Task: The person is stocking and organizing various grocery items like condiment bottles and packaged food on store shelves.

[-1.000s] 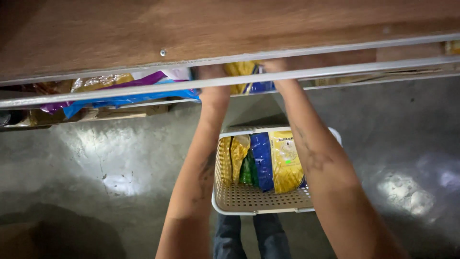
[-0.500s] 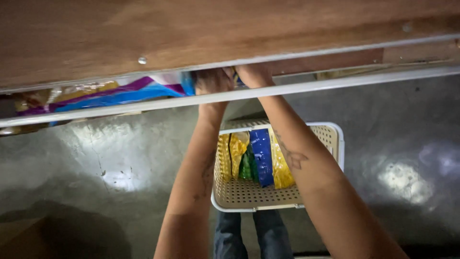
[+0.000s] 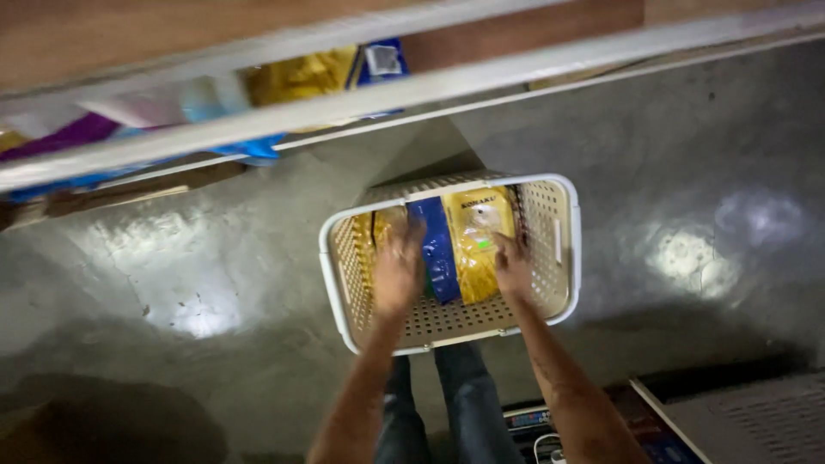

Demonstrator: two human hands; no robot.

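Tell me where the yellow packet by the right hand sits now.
In the head view, the yellow packet lies inside the cream perforated basket on the grey floor, right of the blue packet, with the right hand on its right edge.

Head view, single camera: worn on the person's head, facing almost straight down. Landmark: cream perforated plastic basket (image 3: 550,249), mid-frame, fairly near, at arm's reach. Above the basket in frame: white metal shelf rails (image 3: 412,90), close and blurred. Around the basket: glossy grey concrete floor (image 3: 687,155). Below it: both forearms entering from the bottom edge.
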